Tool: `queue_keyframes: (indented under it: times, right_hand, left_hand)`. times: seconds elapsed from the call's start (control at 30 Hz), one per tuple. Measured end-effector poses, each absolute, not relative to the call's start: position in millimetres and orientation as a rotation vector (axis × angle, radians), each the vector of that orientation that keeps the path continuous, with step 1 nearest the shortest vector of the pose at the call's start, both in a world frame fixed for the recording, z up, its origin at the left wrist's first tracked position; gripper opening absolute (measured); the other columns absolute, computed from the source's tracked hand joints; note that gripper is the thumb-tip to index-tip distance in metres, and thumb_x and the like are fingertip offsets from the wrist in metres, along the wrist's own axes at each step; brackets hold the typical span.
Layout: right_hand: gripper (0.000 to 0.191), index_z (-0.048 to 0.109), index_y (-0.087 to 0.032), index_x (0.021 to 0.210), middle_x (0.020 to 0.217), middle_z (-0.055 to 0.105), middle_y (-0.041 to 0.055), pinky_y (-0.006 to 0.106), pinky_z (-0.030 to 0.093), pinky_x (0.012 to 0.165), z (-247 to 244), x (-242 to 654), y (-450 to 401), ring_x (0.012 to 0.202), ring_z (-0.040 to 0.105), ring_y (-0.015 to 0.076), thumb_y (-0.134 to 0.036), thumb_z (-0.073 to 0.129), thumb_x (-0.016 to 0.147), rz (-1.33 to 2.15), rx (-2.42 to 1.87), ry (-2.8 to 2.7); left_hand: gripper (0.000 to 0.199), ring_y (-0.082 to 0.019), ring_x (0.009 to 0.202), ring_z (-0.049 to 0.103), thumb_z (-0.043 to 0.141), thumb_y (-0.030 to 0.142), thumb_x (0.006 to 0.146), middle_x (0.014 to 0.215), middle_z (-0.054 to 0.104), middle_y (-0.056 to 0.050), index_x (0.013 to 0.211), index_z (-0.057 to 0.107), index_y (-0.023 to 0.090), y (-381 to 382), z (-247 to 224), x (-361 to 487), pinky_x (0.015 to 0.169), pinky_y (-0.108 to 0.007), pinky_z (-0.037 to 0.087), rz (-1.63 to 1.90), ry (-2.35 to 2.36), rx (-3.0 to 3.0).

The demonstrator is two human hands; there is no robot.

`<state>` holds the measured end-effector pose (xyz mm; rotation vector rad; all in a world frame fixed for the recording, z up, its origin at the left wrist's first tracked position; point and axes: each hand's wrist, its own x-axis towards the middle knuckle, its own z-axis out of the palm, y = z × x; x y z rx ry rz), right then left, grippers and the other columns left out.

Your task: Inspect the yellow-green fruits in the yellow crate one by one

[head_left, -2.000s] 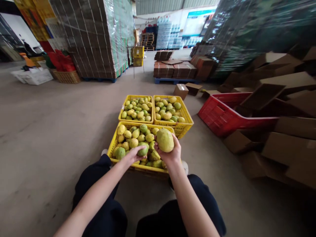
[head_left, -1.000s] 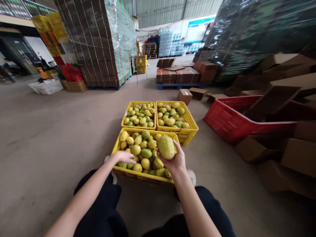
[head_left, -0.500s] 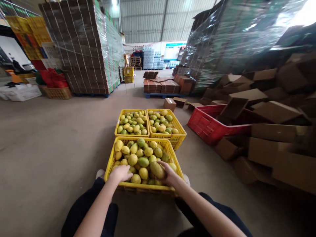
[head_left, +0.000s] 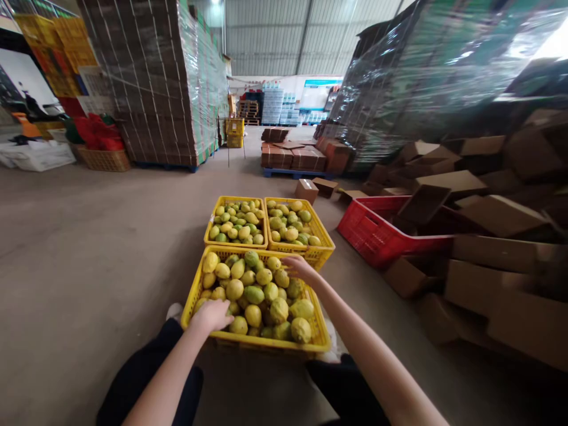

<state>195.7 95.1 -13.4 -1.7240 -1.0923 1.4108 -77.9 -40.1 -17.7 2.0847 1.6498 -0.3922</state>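
Yellow-green fruits (head_left: 235, 289) fill the near yellow crate (head_left: 323, 334), which stands on the floor between my feet. Over the crate's front left part is my left hand (head_left: 213, 315), resting on fruit, its fingers partly spread; no held fruit shows in it. My right hand (head_left: 299, 267) hovers at the far right part of the same crate, fingers stretched toward the left, with nothing visible in it. Just behind are two more yellow crates of similar fruits, the back left crate (head_left: 206, 232) and the back right crate (head_left: 327, 244).
On the right a red crate (head_left: 373, 236) stands beside a heap of cardboard boxes (head_left: 488, 260). Flattened cartons lie on a blue pallet (head_left: 295, 173) further back. Tall wrapped stacks (head_left: 146, 89) rise at both sides. A wicker basket (head_left: 105, 158) sits at the left.
The large fruit in my right hand has been let go, and that hand has moved away from me to the crate's far right part. My left hand has shifted slightly left.
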Motion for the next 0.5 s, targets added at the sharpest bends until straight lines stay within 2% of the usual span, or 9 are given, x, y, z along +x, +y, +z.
queue_keyframes:
  times: [0.1,0.3,0.4,0.5]
  right_hand:
    - [0.008,0.071,-0.017,0.084,0.087,0.074,0.0065,0.026,0.055,0.065,-27,201,57,0.070,0.066,0.0154,-0.023,0.071,0.079,1.474,-1.720,-1.194]
    - [0.020,0.071,-0.018,0.102,0.107,0.076,0.0092,0.025,0.057,0.073,-22,227,23,0.081,0.071,0.0153,-0.031,0.060,0.091,1.408,-1.682,-1.339]
    - [0.025,0.069,-0.019,0.107,0.111,0.075,0.0096,0.031,0.058,0.080,-25,233,22,0.091,0.072,0.0200,-0.034,0.056,0.093,1.218,-1.782,-1.584]
    - [0.015,0.071,-0.021,0.095,0.106,0.075,0.0086,0.039,0.052,0.096,-39,236,25,0.108,0.068,0.0285,-0.030,0.069,0.083,1.120,-1.892,-1.696]
  left_hand:
    - [0.048,-0.035,0.120,0.064,0.046,0.039,0.095,0.130,0.066,-0.020,0.131,0.061,0.012,-45,-13,-66,0.099,-0.044,0.049,-0.484,1.601,2.089]
    - [0.041,-0.033,0.118,0.065,0.047,0.039,0.096,0.130,0.067,-0.018,0.125,0.064,0.015,-46,-22,-54,0.097,-0.041,0.050,-0.567,1.544,2.061]
    - [0.043,-0.035,0.118,0.064,0.046,0.039,0.096,0.130,0.066,-0.020,0.126,0.063,0.013,-43,-24,-55,0.096,-0.043,0.049,-0.578,1.542,2.059]
    - [0.041,-0.035,0.117,0.065,0.045,0.038,0.097,0.129,0.066,-0.020,0.126,0.062,0.015,-42,-19,-55,0.097,-0.044,0.049,-0.570,1.555,2.063]
